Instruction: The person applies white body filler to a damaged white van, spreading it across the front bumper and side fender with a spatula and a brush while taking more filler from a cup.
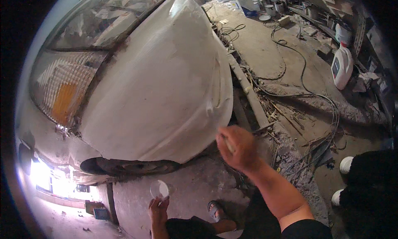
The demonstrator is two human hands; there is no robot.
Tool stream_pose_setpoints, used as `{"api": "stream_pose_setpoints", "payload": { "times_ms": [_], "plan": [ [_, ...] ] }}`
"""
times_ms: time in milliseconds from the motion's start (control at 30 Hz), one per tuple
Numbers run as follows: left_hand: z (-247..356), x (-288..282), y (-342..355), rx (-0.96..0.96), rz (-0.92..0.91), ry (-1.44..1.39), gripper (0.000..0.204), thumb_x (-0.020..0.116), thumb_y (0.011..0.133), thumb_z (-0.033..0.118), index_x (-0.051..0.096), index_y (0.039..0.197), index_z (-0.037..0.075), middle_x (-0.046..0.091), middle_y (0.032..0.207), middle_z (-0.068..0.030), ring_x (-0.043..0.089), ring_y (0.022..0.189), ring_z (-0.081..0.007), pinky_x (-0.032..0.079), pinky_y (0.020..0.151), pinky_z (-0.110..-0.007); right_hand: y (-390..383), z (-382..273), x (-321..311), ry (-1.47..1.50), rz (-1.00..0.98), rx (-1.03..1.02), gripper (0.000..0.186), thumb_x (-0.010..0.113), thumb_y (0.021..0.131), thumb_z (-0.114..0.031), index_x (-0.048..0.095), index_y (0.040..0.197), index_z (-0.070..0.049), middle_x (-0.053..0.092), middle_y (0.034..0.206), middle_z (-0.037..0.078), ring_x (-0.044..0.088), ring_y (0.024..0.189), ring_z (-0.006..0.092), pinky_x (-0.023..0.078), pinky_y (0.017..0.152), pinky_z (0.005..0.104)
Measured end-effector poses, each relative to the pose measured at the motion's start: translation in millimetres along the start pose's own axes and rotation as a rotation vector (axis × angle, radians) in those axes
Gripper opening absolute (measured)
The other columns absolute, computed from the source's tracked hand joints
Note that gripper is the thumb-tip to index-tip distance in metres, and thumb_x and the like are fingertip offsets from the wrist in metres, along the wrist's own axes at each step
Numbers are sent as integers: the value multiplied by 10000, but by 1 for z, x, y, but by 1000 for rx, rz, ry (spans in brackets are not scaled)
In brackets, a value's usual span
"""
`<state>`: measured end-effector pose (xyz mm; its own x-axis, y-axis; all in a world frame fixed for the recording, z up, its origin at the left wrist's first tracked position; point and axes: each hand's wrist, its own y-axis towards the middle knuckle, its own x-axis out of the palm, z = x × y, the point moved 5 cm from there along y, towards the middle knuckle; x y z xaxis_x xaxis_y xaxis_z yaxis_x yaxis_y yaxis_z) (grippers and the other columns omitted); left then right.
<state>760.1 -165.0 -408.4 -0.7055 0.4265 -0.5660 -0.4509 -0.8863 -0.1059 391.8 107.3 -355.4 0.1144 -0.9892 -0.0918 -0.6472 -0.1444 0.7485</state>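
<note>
Concrete floor: dusty and stained, with a broken, rubble-strewn strip to the right of the vehicle.
White body panel: fills the middle, its finish dull and patchy; a ribbed headlight sits to its left, a dark wheel shows under its near edge.
Right hand: curled round a slim pale object, beside the panel's near right edge; whether they touch, I cannot tell.
Left hand: low and near, fingers closed on a see-through tub with white material in it.
Panel risk: uneven pressure from the slim pale object could mark the surface, and floor grit carried over could spoil it.
Tub risk: gripped from one side only, it might tip if the wrist turns or the wheel area gets knocked.
Footing: a sandal is planted near the broken ground, so a careless step right could turn an ankle.
Black cable: loops over the right side, a likely snag.
White shoes: near right, apparently another person's, narrowing that way round.
Far clutter: paint cans crowd the passage; a white jug stands at right.
</note>
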Motion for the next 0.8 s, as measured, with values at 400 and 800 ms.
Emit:
{"api": "stream_pose_setpoints", "payload": {
  "times_ms": [400,800],
  "plan": [
    [-2,3,4,-143,48,-324,129,523,847,47,517,933,-50,562,975,-160,601,930,-324,546,777,-370,-41,-74,59,-65,-233,-304,228,637,742,-172,581,900,-18,555,668,53,551,595,201,419,541,340],
    [-12,2,6,-317,86,-681,157,511,864,66,494,958,-59,547,983,-184,603,910,-340,542,775,-384,-53,-67,77,5,-264,-346,257,674,722,-130,593,942,-25,548,659,41,547,594,209,396,546,345]
  ]
}}
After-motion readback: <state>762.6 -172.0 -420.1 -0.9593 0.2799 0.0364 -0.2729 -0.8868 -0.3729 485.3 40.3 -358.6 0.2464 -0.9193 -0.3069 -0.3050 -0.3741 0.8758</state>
